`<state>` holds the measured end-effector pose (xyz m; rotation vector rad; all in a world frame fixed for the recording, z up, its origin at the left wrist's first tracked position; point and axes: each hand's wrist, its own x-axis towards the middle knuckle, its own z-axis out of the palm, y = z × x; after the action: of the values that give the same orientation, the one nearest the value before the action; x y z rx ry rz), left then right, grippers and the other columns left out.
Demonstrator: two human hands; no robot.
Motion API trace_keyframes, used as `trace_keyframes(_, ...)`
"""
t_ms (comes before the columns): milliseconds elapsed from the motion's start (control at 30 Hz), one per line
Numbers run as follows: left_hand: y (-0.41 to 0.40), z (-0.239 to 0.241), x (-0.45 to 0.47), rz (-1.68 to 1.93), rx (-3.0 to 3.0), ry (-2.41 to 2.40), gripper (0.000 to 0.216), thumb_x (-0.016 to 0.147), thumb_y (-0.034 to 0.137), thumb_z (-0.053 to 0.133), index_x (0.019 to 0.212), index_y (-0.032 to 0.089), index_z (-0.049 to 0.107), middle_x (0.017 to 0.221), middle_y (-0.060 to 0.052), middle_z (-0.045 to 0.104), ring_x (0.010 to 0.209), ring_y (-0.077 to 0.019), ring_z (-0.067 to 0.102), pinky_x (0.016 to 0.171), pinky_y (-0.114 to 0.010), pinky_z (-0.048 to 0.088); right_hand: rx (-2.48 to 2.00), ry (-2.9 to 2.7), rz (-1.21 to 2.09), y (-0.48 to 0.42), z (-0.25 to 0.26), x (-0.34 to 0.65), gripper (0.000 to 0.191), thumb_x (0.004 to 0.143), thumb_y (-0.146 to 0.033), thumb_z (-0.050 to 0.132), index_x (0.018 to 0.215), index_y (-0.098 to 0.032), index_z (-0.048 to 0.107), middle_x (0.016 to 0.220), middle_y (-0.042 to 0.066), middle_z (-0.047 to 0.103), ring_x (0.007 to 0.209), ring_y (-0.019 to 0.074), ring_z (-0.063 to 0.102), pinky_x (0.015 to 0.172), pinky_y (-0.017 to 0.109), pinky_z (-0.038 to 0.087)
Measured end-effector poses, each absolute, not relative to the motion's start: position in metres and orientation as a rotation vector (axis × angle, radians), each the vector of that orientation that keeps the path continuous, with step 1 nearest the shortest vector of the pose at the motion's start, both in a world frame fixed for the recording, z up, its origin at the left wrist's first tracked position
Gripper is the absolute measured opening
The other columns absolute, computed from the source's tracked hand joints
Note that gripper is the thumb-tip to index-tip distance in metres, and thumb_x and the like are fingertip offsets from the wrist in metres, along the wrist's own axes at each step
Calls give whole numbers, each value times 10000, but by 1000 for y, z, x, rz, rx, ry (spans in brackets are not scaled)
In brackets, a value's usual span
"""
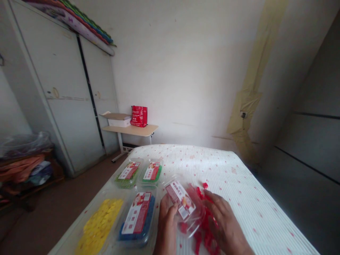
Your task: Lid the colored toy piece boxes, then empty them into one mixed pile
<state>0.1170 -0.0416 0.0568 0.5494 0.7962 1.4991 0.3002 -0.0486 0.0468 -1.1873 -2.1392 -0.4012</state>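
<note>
Our left hand (166, 222) and right hand (225, 220) are nearest, over the near edge of the table (265, 219). Left thumb and fingers are closed on the side of a clear container (183, 202), tilted, its label facing up. Right fingers curve, slightly parted, over loose red pieces (208, 244) beside it; whether they pinch any, we cannot tell. Some red shows through the plastic. To work well here, we would judge it best to keep the left hold light so the thin wall doesn't buckle, and cup the right fingers so pieces stay together. Toward the near left corner sit yellow pieces (102, 223) and a blue tub (136, 219); two green tubs (127, 175) stand beyond, along the left edge.
</note>
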Motion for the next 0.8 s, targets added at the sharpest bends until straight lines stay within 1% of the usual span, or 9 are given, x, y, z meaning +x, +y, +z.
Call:
trace_keyframes(133, -42, 57, 117, 1477, 479, 693, 509, 709, 252, 614, 1206, 212, 510, 1094, -89, 662, 1023, -271, 614, 869, -390, 455, -1160, -2145, -293, -46, 37, 304, 517, 827, -249, 561, 1325, -190, 434, 1318, 150, 493, 1161, 266, 508, 904, 401, 499)
trace_keyframes(233, -41, 51, 116, 1449, 467, 628, 441, 729, 237, 598, 1165, 205, 541, 1094, -89, 664, 1030, -274, 611, 880, -402, 455, -1172, -2069, -204, -47, 33, 296, 496, 838, -249, 540, 1323, -223, 438, 1318, 140, 497, 1172, 258, 514, 909, 380, 502)
trace_keyframes(367, -40, 46, 115, 1415, 486, 495, 417, 775, 235, 560, 1189, 202, 537, 1141, -92, 644, 1103, -273, 569, 927, -409, 433, -1294, -1865, 101, -51, 38, 290, 574, 823, -224, 535, 1367, -210, 351, 1281, 134, 534, 1137, 234, 550, 901, 349, 507)
trace_keyframes(400, -40, 46, 115, 1412, 485, 469, 427, 784, 233, 550, 1210, 207, 526, 1153, -90, 638, 1117, -271, 559, 938, -411, 427, -1301, -1843, 180, -52, 41, 289, 584, 811, -223, 542, 1362, -204, 352, 1258, 131, 552, 1114, 230, 567, 893, 343, 510)
trace_keyframes(467, -41, 47, 114, 1407, 488, 427, 451, 795, 225, 535, 1245, 222, 505, 1172, -84, 630, 1129, -268, 550, 951, -415, 419, -1272, -1857, 293, -55, 48, 288, 532, 801, -220, 548, 1315, -203, 412, 1216, 123, 580, 1072, 221, 592, 878, 325, 514)
trace_keyframes(533, -41, 50, 114, 1394, 493, 390, 460, 794, 216, 531, 1253, 236, 505, 1179, -74, 629, 1134, -265, 547, 959, -412, 416, -1226, -1906, 330, -56, 53, 288, 465, 803, -211, 546, 1263, -212, 472, 1204, 116, 588, 1093, 220, 579, 903, 320, 496)
trace_keyframes(667, -44, 52, 112, 1381, 470, 382, 408, 777, 245, 549, 1183, 237, 576, 1146, -62, 652, 1134, -267, 547, 962, -416, 421, -1166, -1996, 246, -55, 55, 293, 337, 827, -206, 521, 1163, -222, 545, 1227, 115, 567, 1161, 228, 528, 942, 333, 469)
trace_keyframes(733, -47, 51, 110, 1382, 450, 424, 365, 751, 272, 581, 1109, 221, 629, 1101, -66, 674, 1122, -278, 556, 957, -424, 427, -1198, -1972, 183, -52, 54, 302, 228, 844, -206, 491, 1057, -205, 571, 1216, 127, 559, 1102, 224, 566, 891, 325, 500)
trace_keyframes(800, -51, 49, 107, 1373, 427, 469, 317, 715, 292, 614, 1015, 211, 675, 1052, -69, 695, 1103, -288, 570, 950, -428, 433, -1301, -1876, 100, -48, 53, 317, 141, 849, -215, 486, 959, -196, 573, 1183, 130, 564, 973, 207, 623, 814, 315, 530)
